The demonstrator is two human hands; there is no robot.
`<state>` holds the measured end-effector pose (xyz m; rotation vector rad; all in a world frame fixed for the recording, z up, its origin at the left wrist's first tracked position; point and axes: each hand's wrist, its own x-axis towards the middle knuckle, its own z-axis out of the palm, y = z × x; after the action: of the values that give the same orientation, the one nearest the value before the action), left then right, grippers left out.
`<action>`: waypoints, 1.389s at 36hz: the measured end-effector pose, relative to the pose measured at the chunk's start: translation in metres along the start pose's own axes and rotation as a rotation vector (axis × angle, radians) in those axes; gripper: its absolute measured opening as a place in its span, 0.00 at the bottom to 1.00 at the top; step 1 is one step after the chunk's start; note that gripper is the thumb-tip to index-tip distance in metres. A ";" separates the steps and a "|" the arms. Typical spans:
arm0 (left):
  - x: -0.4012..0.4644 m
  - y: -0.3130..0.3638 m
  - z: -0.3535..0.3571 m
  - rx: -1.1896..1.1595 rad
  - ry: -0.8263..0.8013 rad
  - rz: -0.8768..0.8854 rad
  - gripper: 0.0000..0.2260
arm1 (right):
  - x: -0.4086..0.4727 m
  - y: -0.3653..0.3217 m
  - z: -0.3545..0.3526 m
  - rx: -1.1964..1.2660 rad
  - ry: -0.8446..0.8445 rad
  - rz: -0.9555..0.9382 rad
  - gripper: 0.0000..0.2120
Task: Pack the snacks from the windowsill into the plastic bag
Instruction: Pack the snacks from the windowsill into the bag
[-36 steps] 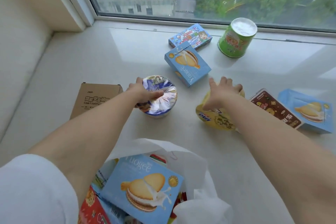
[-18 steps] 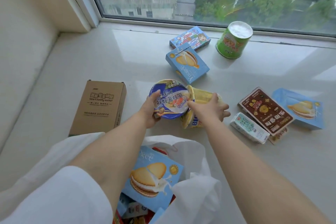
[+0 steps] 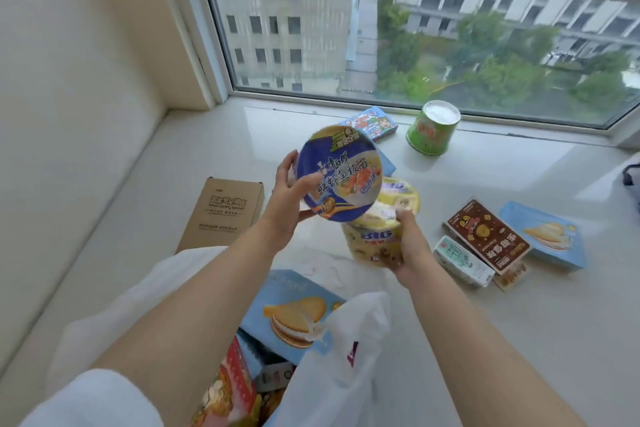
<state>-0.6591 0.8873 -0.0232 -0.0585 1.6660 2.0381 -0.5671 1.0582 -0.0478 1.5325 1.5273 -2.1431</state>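
My left hand [image 3: 289, 196] grips a blue noodle bowl [image 3: 341, 177] by its rim and holds it tilted in the air, lid facing me. My right hand [image 3: 407, 250] holds a yellow noodle cup [image 3: 377, 232] just below and right of the bowl, also lifted off the sill. The white plastic bag [image 3: 332, 357] gapes open near me at the bottom; inside lie a blue biscuit box [image 3: 294, 315] and a red packet [image 3: 228, 388]. On the windowsill [image 3: 519, 322] remain a green cup [image 3: 433, 128], a cartoon box [image 3: 372, 121], a brown box [image 3: 488, 236], a small white carton [image 3: 462, 262] and a blue biscuit box [image 3: 547, 236].
A brown cardboard box [image 3: 221, 215] lies on the sill to the left of my left hand. The window pane [image 3: 415, 45] runs along the back, and a wall [image 3: 69, 80] closes the left side. A dark object [image 3: 632, 180] shows at the right edge.
Both hands lifted their noodle containers off the sill and brought them toward me and upward. The blue bowl is tilted so its lid faces me. The view also tipped up.
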 end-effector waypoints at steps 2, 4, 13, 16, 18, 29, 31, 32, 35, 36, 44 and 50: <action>-0.025 0.007 -0.010 -0.047 0.040 0.090 0.34 | -0.020 0.007 -0.006 0.065 -0.054 -0.049 0.17; -0.051 0.011 -0.021 -0.021 0.076 0.186 0.35 | -0.036 0.017 -0.010 0.130 -0.114 -0.095 0.18; -0.145 -0.009 -0.065 0.423 0.299 0.384 0.39 | -0.087 0.052 -0.019 0.085 -0.074 -0.397 0.47; -0.162 -0.027 -0.076 0.457 0.308 0.359 0.41 | -0.079 0.072 -0.020 0.082 -0.101 -0.324 0.56; -0.167 -0.039 -0.084 0.498 0.320 0.327 0.39 | -0.089 0.082 -0.017 0.138 -0.058 -0.265 0.51; -0.173 -0.066 -0.101 0.798 0.131 0.200 0.37 | -0.121 0.096 -0.020 0.463 -0.216 -0.283 0.33; -0.176 -0.070 -0.097 0.881 0.061 0.173 0.37 | -0.126 0.093 -0.025 0.556 -0.305 -0.280 0.16; -0.178 -0.073 -0.094 0.901 0.034 0.165 0.38 | -0.127 0.093 -0.029 0.600 -0.299 -0.262 0.15; -0.186 -0.080 -0.080 0.922 -0.057 0.151 0.39 | -0.131 0.098 -0.039 0.722 -0.240 -0.170 0.24; -0.189 -0.082 -0.074 0.925 -0.114 0.133 0.39 | -0.131 0.101 -0.042 0.742 -0.227 -0.139 0.27; -0.197 -0.090 -0.053 1.116 -0.379 0.097 0.38 | -0.134 0.112 -0.062 0.733 -0.234 -0.049 0.32; -0.213 -0.095 -0.049 1.245 -0.167 0.192 0.39 | -0.140 0.104 -0.065 0.714 -0.280 -0.113 0.35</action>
<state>-0.4486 0.7791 -0.0495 0.6790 2.5519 0.7603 -0.3965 0.9949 -0.0100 1.2045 0.8066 -3.0130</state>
